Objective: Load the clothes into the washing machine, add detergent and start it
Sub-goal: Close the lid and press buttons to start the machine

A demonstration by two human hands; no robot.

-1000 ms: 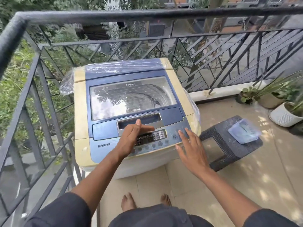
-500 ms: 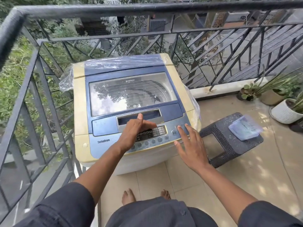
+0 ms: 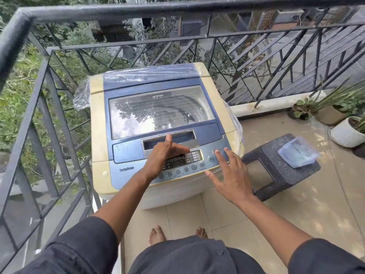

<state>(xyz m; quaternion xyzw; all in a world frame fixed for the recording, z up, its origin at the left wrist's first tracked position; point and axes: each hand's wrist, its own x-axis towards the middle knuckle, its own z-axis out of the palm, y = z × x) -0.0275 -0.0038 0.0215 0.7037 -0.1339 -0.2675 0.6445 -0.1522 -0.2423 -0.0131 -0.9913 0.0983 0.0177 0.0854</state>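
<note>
A top-loading washing machine (image 3: 98, 119), cream with a blue top, stands against the balcony railing with its glass lid (image 3: 160, 111) shut. My left hand (image 3: 164, 155) hovers over the control panel (image 3: 183, 163), thumb up by the lid's handle recess, fingers straight. My right hand (image 3: 231, 175) is spread flat with its fingertips on the buttons at the panel's right end. Neither hand holds anything. No clothes show outside the machine.
A dark plastic stool (image 3: 276, 171) stands right of the machine with a clear lidded box (image 3: 298, 154) on it. Potted plants (image 3: 347, 131) sit at the far right. A black metal railing (image 3: 51, 107) closes the left and back. My bare feet stand on tiles.
My right hand has reached further forward onto the buttons at the panel's right end. My left hand stays over the panel. The view has shifted slightly.
</note>
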